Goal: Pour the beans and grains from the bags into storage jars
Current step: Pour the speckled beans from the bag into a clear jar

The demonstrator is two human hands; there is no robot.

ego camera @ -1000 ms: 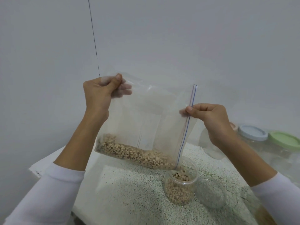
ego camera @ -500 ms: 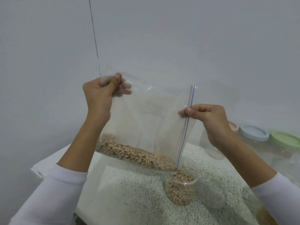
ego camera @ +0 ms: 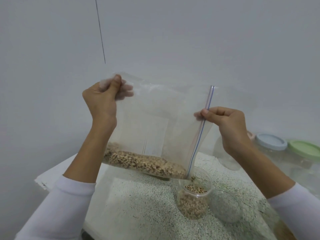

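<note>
Left hand (ego camera: 102,99) pinches the limp, slippery bag (ego camera: 159,122) by its bottom corner, right hand (ego camera: 226,125) grips the zip edge, beans (ego camera: 143,161) sagging heavily just above the jar (ego camera: 194,196).

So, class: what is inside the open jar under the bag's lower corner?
The open jar holds pale speckled beans, filling roughly its lower half, with more falling from the bag. The jar's bottom is covered by the beans, so anything beneath them cannot be seen.
</note>
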